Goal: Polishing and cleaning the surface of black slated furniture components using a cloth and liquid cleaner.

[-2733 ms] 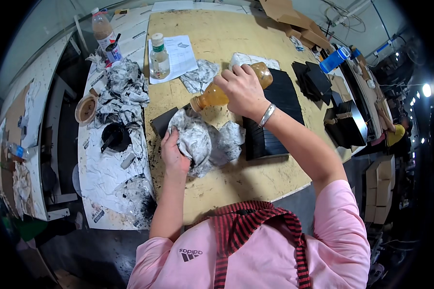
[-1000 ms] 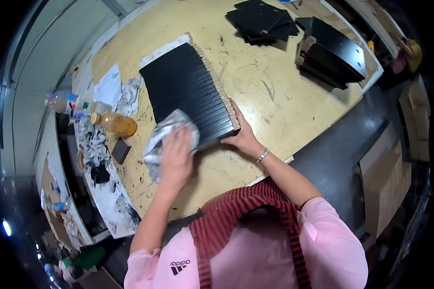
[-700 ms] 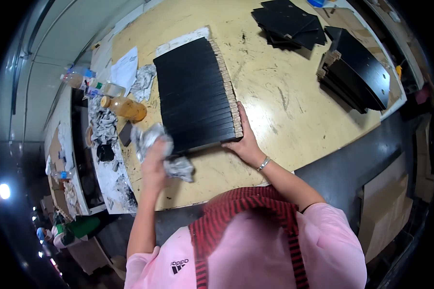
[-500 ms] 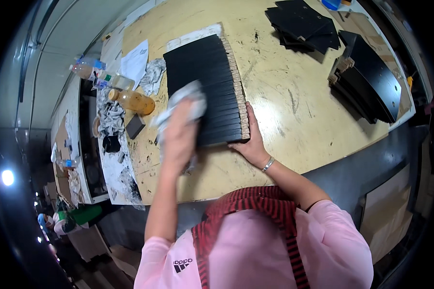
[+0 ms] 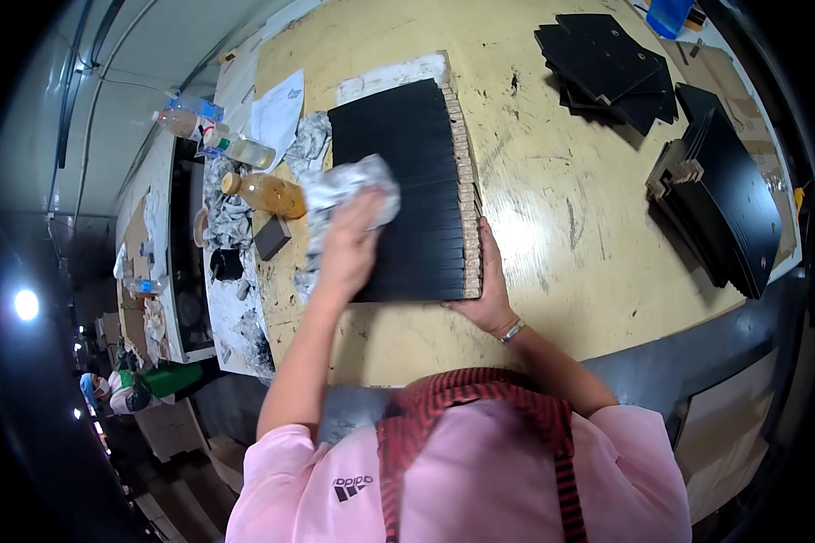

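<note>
A tight row of black boards (image 5: 412, 199) lies on the worktable, their raw brown ends (image 5: 469, 195) lined up along the right side. My left hand (image 5: 349, 249) presses a crumpled white rag (image 5: 371, 176) against the left part of the row, its fingers partly smeared by motion. Around the near right corner of the row, my right hand (image 5: 492, 294) has its fingers along the brown ends and its thumb at the near edge. Past the far end of the boards is a white-topped block (image 5: 394, 80).
Left of the boards are an orange-brown bottle (image 5: 276, 195), a clear bottle (image 5: 244, 150), a dark block (image 5: 272, 237), a paper sheet (image 5: 276, 113) and crumpled rags (image 5: 310, 145). At right stand a loose pile of black panels (image 5: 607, 59) and a curved stack of panels (image 5: 738, 195).
My left hand and the rag have shifted farther along the boards, away from me. My right hand keeps its hold at the corner. The whole view has shifted slightly.
</note>
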A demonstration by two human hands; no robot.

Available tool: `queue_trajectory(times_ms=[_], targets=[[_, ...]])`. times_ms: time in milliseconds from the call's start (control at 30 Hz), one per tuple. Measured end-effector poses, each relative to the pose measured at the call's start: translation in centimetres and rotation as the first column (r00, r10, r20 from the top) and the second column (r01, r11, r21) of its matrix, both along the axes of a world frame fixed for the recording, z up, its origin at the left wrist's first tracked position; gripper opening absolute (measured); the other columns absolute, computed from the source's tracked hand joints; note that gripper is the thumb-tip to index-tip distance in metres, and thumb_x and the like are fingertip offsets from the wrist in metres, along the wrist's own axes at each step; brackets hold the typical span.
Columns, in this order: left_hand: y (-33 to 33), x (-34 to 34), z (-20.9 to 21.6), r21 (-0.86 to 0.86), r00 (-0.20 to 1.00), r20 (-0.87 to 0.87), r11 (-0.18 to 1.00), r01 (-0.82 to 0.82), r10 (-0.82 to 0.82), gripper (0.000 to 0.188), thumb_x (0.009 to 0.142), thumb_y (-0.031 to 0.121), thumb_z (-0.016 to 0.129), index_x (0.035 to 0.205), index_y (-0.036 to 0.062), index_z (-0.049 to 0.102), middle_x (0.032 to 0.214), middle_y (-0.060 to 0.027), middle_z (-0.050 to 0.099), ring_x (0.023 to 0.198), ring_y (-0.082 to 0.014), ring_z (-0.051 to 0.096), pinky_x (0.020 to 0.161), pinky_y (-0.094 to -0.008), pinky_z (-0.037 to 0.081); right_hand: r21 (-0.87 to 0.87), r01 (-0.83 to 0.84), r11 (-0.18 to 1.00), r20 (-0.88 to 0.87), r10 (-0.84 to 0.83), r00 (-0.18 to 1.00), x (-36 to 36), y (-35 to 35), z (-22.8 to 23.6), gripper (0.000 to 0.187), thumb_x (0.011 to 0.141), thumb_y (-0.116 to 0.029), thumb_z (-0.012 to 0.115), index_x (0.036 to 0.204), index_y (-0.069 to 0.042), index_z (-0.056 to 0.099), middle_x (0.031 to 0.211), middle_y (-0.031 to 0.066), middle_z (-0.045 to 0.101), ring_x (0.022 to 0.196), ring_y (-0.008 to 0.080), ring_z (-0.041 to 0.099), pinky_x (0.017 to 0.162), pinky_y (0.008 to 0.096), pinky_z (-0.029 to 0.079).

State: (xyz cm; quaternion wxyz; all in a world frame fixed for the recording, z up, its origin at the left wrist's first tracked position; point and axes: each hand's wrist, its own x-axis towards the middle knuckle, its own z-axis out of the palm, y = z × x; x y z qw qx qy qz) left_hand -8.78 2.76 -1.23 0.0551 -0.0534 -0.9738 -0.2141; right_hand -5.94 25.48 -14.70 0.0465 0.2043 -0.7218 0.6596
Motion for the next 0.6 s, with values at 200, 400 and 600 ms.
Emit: queue_trajectory(times_ms=[200, 400, 600], targets=[[2.1, -2.0, 0.0, -0.035, 0.999, -0.023, 0.998, -0.042, 0.042, 0.047, 0.093, 0.006, 0.061, 0.140, 0.0110, 0.056, 0.145, -0.0118, 0.054, 0.142, -0.0269, 0.043, 0.122, -0.0476, 0.016, 0.061, 0.020, 0.998, -0.056, -0.016, 0.998, -0.1, 0.0, 1.1, 0.127, 0.060, -0.031, 0.093, 0.155, 0.003, 0.016, 0.158, 0.0279, 0.026, 0.144, 0.0444, 0.030, 0.119, 0.0477, 0.026], [0.2, -2.3, 0.3, -0.104, 0.996, 0.085, 0.994, 0.029, -0.020, 0.053, 0.089, 0.003, 0.063, 0.141, 0.0136, 0.055, 0.148, -0.0095, 0.052, 0.142, -0.0258, 0.043, 0.122, -0.0511, 0.018, 0.057, 0.045, 0.997, -0.053, -0.042, 0.998, 0.3, 0.3, 0.5, 0.128, 0.058, -0.031, 0.094, 0.154, 0.003, 0.016, 0.157, 0.0275, 0.027, 0.143, 0.0448, 0.031, 0.119, 0.0478, 0.026], [5.7, -7.8, 0.0, 0.010, 0.976, -0.025, 0.976, 0.219, -0.218, 0.051, 0.088, 0.003, 0.064, 0.138, 0.0126, 0.058, 0.143, -0.0115, 0.056, 0.139, -0.0282, 0.046, 0.120, -0.0494, 0.026, 0.061, 0.042, 0.997, -0.055, -0.039, 0.998, -0.3, -0.3, 0.3, 0.130, 0.056, -0.031, 0.095, 0.154, 0.002, 0.017, 0.158, 0.0267, 0.026, 0.144, 0.0439, 0.030, 0.119, 0.0468, 0.026]])
